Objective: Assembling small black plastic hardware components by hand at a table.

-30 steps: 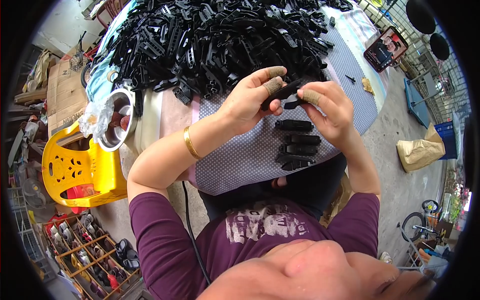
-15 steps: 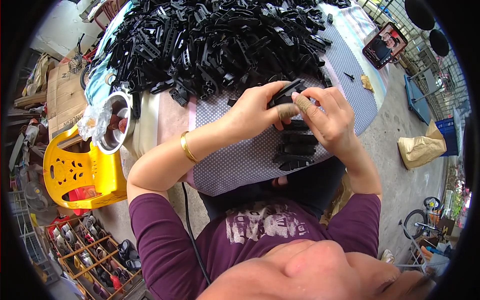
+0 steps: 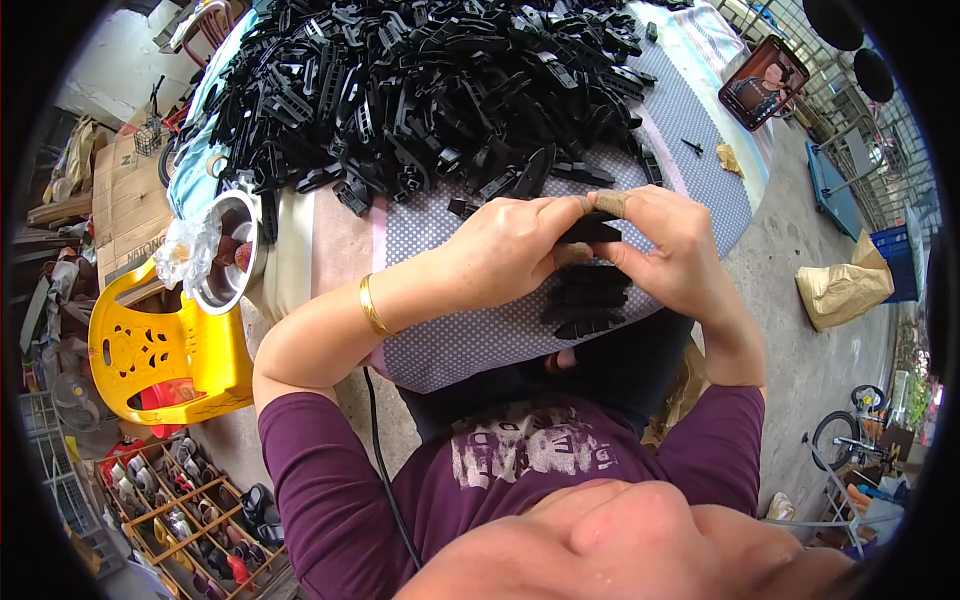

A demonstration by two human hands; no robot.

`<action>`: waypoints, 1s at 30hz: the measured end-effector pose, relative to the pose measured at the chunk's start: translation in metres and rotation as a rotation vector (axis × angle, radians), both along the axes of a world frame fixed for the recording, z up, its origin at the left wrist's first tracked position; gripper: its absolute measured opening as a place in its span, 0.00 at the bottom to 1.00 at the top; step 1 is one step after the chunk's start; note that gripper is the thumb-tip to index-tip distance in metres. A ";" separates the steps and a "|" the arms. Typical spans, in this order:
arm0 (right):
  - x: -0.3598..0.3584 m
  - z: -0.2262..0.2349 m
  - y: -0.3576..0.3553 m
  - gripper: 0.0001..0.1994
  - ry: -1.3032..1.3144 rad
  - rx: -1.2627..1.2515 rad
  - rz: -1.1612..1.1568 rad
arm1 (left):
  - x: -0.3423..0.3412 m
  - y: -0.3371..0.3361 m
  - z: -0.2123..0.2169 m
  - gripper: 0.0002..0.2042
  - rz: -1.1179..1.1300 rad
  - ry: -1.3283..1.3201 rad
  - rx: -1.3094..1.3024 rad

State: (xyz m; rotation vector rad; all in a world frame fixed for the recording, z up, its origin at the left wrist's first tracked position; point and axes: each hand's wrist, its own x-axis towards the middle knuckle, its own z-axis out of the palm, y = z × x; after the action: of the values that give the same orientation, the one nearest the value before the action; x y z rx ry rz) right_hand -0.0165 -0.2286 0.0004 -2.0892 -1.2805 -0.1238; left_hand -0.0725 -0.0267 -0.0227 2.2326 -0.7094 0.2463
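Observation:
Between my two hands is a small black plastic part, held level above the table. My left hand pinches its left end, thumb below and fingers above. From the other side my right hand grips it the same way. Tan tape wraps some fingertips on both hands. Just below the hands, several similar black parts lie in a neat stack near the table's front edge. A large heap of loose black plastic parts spreads over the far side. The fingers hide much of the held part.
Dotted cloth covers the table. A metal bowl with a plastic bag and reddish round things stands left, by a yellow chair. A phone is propped at the far right. A brown paper sack stands on the floor.
The held black part has gone from tilted up to about level. My right hand has turned so its fingers lie over the part, and both hands now close on it from opposite sides.

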 end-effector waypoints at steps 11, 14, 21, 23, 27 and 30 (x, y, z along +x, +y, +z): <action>0.038 -0.003 -0.005 0.17 0.233 0.031 -0.053 | 0.003 -0.006 -0.016 0.21 -0.045 0.081 0.120; 0.046 -0.022 0.010 0.14 -0.235 -0.075 -0.092 | -0.001 -0.006 -0.013 0.23 -0.123 0.044 0.056; 0.027 -0.019 0.011 0.09 0.122 -0.064 -0.169 | 0.006 -0.005 -0.012 0.19 0.262 0.292 -0.284; 0.015 -0.015 0.008 0.08 0.203 -0.009 -0.154 | 0.006 -0.005 -0.012 0.18 0.295 0.197 -0.278; 0.016 -0.016 0.002 0.09 -0.055 0.024 0.064 | 0.010 0.000 0.002 0.15 0.189 0.547 -0.305; 0.032 -0.006 -0.001 0.12 0.088 0.023 -0.238 | 0.010 0.001 -0.001 0.13 0.163 0.747 -0.419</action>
State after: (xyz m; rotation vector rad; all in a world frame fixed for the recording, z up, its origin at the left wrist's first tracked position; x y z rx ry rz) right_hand 0.0153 -0.2301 -0.0056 -2.1959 -0.9717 -0.1487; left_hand -0.0620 -0.0253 -0.0241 1.7785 -0.0573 -0.3278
